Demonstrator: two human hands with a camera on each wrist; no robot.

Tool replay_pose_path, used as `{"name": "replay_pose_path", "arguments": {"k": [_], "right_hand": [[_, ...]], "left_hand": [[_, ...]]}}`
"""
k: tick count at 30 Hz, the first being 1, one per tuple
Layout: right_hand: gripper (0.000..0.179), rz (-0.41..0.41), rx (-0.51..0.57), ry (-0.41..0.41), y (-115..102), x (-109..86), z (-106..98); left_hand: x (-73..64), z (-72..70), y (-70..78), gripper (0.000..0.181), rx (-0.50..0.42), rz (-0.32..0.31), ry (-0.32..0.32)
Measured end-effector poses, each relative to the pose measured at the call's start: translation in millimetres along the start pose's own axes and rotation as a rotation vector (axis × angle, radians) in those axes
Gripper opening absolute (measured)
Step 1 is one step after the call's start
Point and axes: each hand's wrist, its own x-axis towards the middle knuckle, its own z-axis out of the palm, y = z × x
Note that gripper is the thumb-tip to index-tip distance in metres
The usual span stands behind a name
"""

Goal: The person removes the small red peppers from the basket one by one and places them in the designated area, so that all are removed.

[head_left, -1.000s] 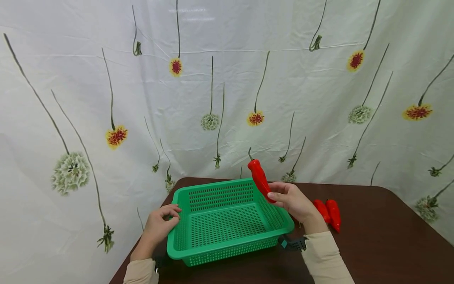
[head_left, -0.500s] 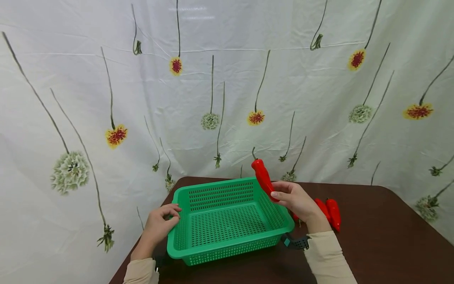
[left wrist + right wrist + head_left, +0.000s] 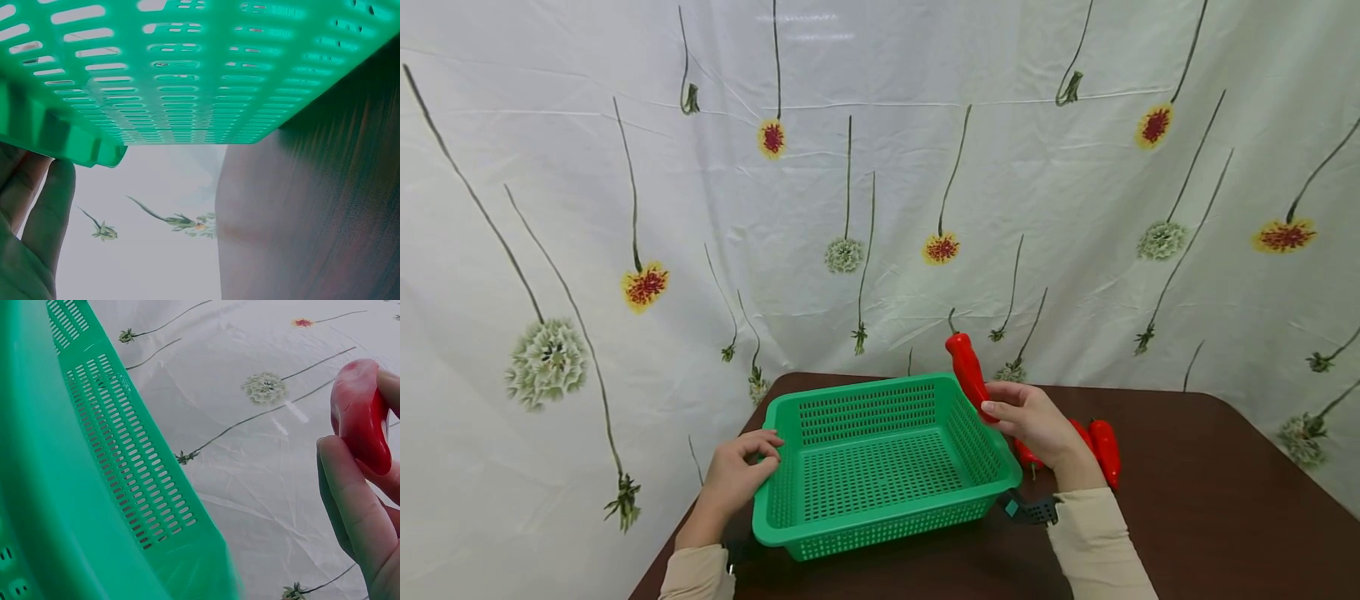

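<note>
My right hand [image 3: 1033, 423] pinches a long red chili pepper [image 3: 967, 365] near its lower end, thumb against fingers. The pepper leans, stem up, over the right rim of a green plastic basket [image 3: 880, 531]. In the right wrist view its rounded tip end [image 3: 361, 415] shows between the fingertips. My left hand [image 3: 739, 473] holds the basket's left rim, with fingers [image 3: 50, 209] below the rim's edge in the left wrist view. Several more red peppers [image 3: 1105, 452] lie on the table right of the basket, partly hidden behind my right hand and wrist.
The basket has slotted walls and stands on a dark brown table [image 3: 1195, 500] with rounded far corners. Right behind the table hangs a white curtain [image 3: 880, 292] printed with flowers. A dark wrist strap [image 3: 1030, 508] sits by the right sleeve.
My right hand has drifted a little to the right with the pepper, which now tilts slightly more upright. A pepper behind that hand shows more. The left hand and basket stay put.
</note>
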Motion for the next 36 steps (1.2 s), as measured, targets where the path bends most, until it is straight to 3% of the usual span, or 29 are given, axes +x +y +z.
{"name": "replay_pose_path", "arguments": {"k": [14, 36], "right_hand": [[0.055, 0.027, -0.015, 0.087, 2.3, -2.2, -9.6], [0.056, 0.035, -0.018, 0.126, 6.2, -3.2, -20.7]], "left_hand": [[1.3, -0.3, 1.0, 0.014, 0.012, -0.004, 0.003], [0.7, -0.1, -0.3, 0.015, 0.007, 0.0, -0.002]]}}
